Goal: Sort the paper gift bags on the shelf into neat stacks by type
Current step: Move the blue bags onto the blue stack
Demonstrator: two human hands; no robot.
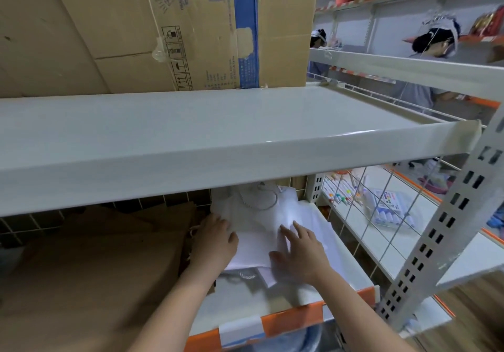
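Observation:
A pile of white paper gift bags [256, 223] with grey cord handles lies on the right half of the lower shelf [289, 320]. My left hand [215, 240] rests flat along the pile's left edge, fingers pointing inward. Spread across the top white bag is my right hand [300, 253], fingers straight and pressing down. A stack of brown kraft paper bags [90, 264] covers the left half of the same shelf, right beside my left hand. The back of both piles is hidden under the shelf above.
A white upper shelf board [218, 139] overhangs the bags, with a large cardboard box [152, 27] on it. A perforated upright post [447, 231] stands at right. Beyond a wire grid, a neighbouring shelf holds marker packs [387, 210]. Two people work at the far shelves.

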